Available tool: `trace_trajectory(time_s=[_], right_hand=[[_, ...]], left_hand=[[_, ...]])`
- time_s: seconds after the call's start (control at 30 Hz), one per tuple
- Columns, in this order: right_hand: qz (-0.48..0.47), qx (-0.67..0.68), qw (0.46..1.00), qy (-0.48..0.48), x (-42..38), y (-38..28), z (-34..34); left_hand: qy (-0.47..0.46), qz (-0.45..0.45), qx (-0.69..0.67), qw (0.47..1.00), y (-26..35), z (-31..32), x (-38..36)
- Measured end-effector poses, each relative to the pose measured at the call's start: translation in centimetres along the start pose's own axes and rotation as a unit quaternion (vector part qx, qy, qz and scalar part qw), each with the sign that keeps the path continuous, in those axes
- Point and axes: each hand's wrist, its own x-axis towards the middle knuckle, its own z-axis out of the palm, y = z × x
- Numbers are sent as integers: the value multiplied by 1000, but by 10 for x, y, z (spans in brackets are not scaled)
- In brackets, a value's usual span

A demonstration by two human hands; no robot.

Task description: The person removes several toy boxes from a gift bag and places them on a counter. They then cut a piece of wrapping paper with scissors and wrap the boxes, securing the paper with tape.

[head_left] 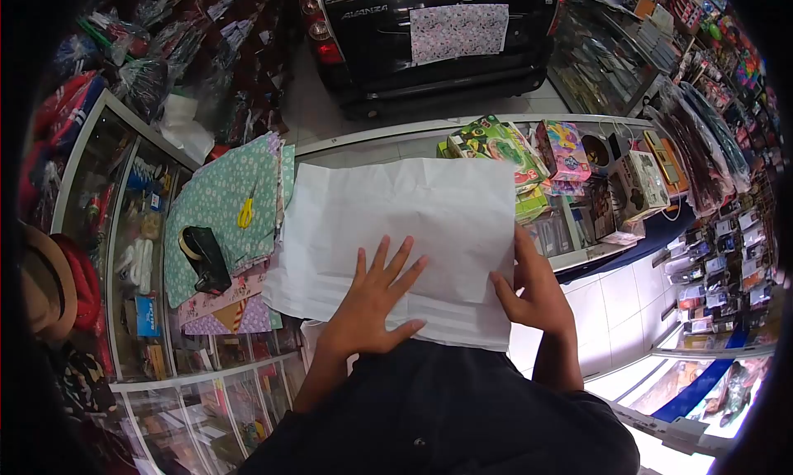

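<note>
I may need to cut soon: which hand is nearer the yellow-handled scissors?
Left. The left hand lies spread on the white paper, right of the yellow-handled scissors; the right hand's grip is farther off at the paper's right edge.

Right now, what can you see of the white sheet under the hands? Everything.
The white sheet looks like paper: broad, lightly creased, with layered edges or folds along its near side. It lies roughly flat over the counter, its left side bordering patterned sheets. The left hand is spread on it; the right hand is at its right edge, thumb on top. Whether the right fingers grip beneath isn't clear.
</note>
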Motion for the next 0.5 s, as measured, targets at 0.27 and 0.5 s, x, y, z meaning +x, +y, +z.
trace_trajectory(time_s=[0.27,0.5], right_hand=[[-93,-255,923,272,44,17,-30],[-135,-306,899,284,86,40,-21]], left_hand=[[-14,-116,25,993,-1,44,16],[-12,-163,-21,986,4,49,19]])
